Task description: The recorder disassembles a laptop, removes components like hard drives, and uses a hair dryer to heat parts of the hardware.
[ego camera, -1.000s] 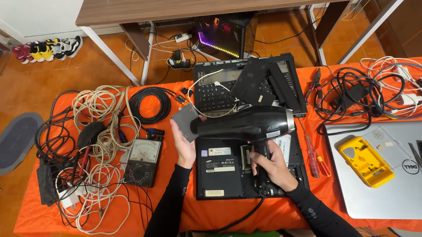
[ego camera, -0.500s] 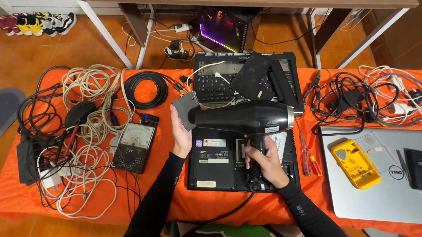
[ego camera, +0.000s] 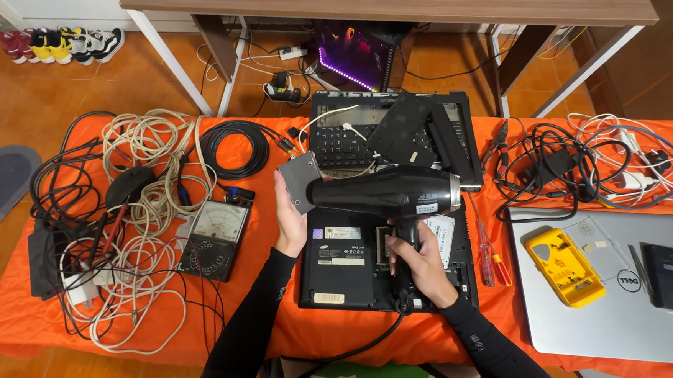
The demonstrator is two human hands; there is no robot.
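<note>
Nozzle leftward, the black hair dryer lay crosswise above the upturned laptop, its handle clenched in the right hand; just off its muzzle, the left hand pinched a grey drive.

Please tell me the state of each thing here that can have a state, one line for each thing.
Left hand: grip closed on the grey flat drive, held tilted.
Right hand: grip closed on the black hair dryer, nozzle toward the drive.
Black laptop: upside down, bottom opened.
Keyboard laptop: open, loose panels on it.
Silver laptop: lid shut.
Analog meter: lying face up.
Black cable: coiled.
</note>
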